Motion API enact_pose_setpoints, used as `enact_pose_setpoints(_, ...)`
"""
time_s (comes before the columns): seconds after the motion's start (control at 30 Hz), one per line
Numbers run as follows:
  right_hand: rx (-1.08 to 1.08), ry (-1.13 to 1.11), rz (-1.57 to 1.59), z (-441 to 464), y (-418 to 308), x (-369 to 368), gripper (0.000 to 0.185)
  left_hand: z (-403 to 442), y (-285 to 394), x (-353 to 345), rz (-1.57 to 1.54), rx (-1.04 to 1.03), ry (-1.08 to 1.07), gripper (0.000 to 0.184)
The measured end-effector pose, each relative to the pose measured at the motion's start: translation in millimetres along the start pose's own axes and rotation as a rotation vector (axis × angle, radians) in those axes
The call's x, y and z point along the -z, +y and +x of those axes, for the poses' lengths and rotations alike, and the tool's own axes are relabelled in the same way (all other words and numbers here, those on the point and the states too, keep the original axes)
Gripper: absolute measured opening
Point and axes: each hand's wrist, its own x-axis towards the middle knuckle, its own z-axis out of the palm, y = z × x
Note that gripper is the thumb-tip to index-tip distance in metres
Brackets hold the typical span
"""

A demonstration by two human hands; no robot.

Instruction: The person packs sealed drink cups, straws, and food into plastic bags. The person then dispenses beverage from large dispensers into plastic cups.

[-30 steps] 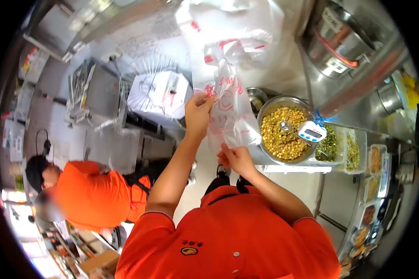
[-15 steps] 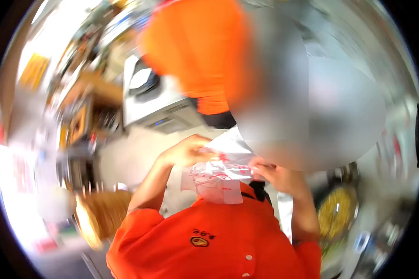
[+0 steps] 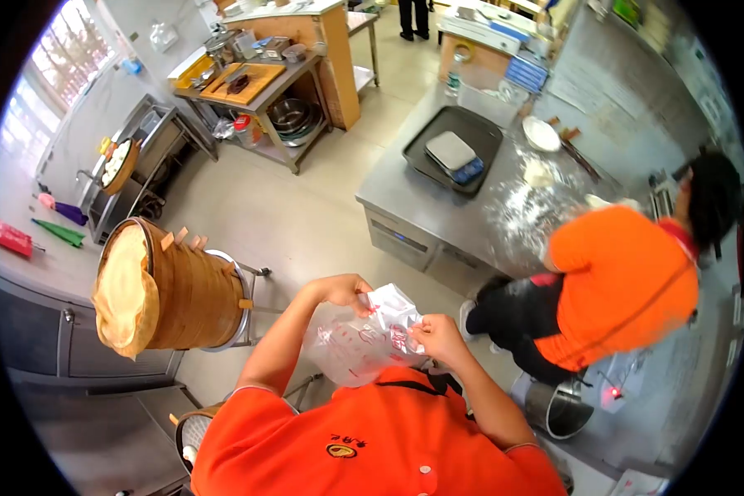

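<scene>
A thin, see-through plastic bag (image 3: pixel 357 345) with red printing hangs in front of my orange shirt. At the bag's upper left edge, my left hand (image 3: pixel 344 291) has its fingers closed on the plastic. Opposite it, my right hand (image 3: pixel 438 337) pinches the bag's right edge. White, crumpled plastic is bunched up between the two hands. I cannot make out anything inside the bag.
To the left stands a tall stack of bamboo steamers (image 3: pixel 192 289) on a wheeled stand. A co-worker in orange (image 3: pixel 624 285) bends over at the right, beside a steel counter (image 3: pixel 388 186) with a scale (image 3: pixel 455 155) on a black tray. A cutting board (image 3: pixel 241 83) lies farther back.
My view has swung round to the left, and the blur has cleared. The co-worker now appears farther right. Both hands still hold the bag, now closer together.
</scene>
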Motion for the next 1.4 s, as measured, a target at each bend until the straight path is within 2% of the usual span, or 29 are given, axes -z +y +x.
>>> enact_pose_setpoints(0.03, -0.020, -0.042, -0.088, 28, -8, -4, 0.014, -16, 5, 21, 0.011, -0.054, -0.005, 0.042)
enact_pose_setpoints(0.07, 0.022, -0.044, -0.085, 66, -12, -14, 0.014, -33, 13, 46, 0.040, -0.052, 0.025, 0.042)
enact_pose_setpoints(0.13, 0.078, -0.126, 0.199, 109, -11, -26, 0.012, -55, 17, 55, 0.514, 0.118, 0.513, 0.047)
enact_pose_setpoints(0.2, 0.039, -0.193, 0.205, 156, -49, -32, 0.011, -63, 18, 61, 0.809, 0.076, 1.153, 0.032)
enact_pose_setpoints(0.27, -0.012, -0.222, 0.060, 208, -78, -38, 0.012, -69, 29, 73, 0.608, -0.042, 1.361, 0.023)
enact_pose_setpoints(0.3, 0.010, -0.235, 0.067, 238, -83, -43, 0.012, -72, 41, 79, 0.447, -0.039, 1.372, 0.017)
enact_pose_setpoints(0.37, 0.189, -0.271, 0.016, 303, -84, -57, 0.011, -71, 36, 94, 0.156, -0.048, 1.380, 0.010)
enact_pose_setpoints(0.5, 0.187, -0.364, -0.069, 407, -116, -92, 0.012, -74, 10, 144, -0.237, -0.017, 1.391, 0.013)
enact_pose_setpoints(0.6, 0.209, -0.347, -0.233, 473, -162, -110, 0.011, -85, -19, 205, -0.255, 0.031, 1.410, 0.015)
enact_pose_setpoints(0.67, 0.425, -0.301, -0.182, 521, -178, -129, 0.010, -92, -30, 254, -0.357, 0.057, 1.406, 0.015)
enact_pose_setpoints(0.73, 0.406, -0.297, -0.219, 572, -202, -145, 0.010, -96, -48, 310, -0.410, 0.052, 1.347, 0.015)
enact_pose_setpoints(0.8, 0.219, -0.357, -0.143, 611, -216, -156, 0.010, -95, -64, 367, -0.373, 0.103, 1.221, 0.023)
enact_pose_setpoints(0.87, 0.205, -0.270, -0.058, 660, -231, -168, 0.012, -93, -64, 429, -0.255, 0.187, 1.075, 0.033)
enact_pose_setpoints(0.93, 0.149, -0.187, 0.029, 682, -236, -170, 0.013, -81, -72, 482, -0.153, 0.100, 0.963, 0.038)
enact_pose_setpoints(1.0, 0.336, -0.004, -0.097, 708, -259, -159, 0.014, -67, -54, 539, -0.143, 0.073, 0.897, 0.040)
enact_pose_setpoints(1.07, 0.326, 0.094, -0.091, 733, -289, -134, 0.015, -50, -18, 596, -0.081, 0.094, 0.779, 0.044)
enact_pose_setpoints(1.13, 0.286, 0.154, -0.084, 770, -291, -115, 0.015, -22, 4, 647, -0.069, 0.094, 0.706, 0.046)
enact_pose_setpoints(1.2, 0.339, 0.254, -0.025, 818, -296, -94, 0.016, 18, 16, 704, -0.036, 0.071, 0.645, 0.046)
enact_pose_setpoints(1.3, 0.293, 0.322, -0.047, 894, -303, -46, 0.019, 84, 39, 779, -0.331, 0.083, 0.560, 0.041)
enact_pose_setpoints(1.33, 0.300, 0.314, -0.045, 921, -309, -26, 0.020, 104, 54, 805, -0.317, 0.084, 0.553, 0.041)
enact_pose_setpoints(1.4, 0.311, 0.293, -0.050, 966, -329, 16, 0.023, 137, 89, 853, -0.639, 0.162, 0.515, 0.037)
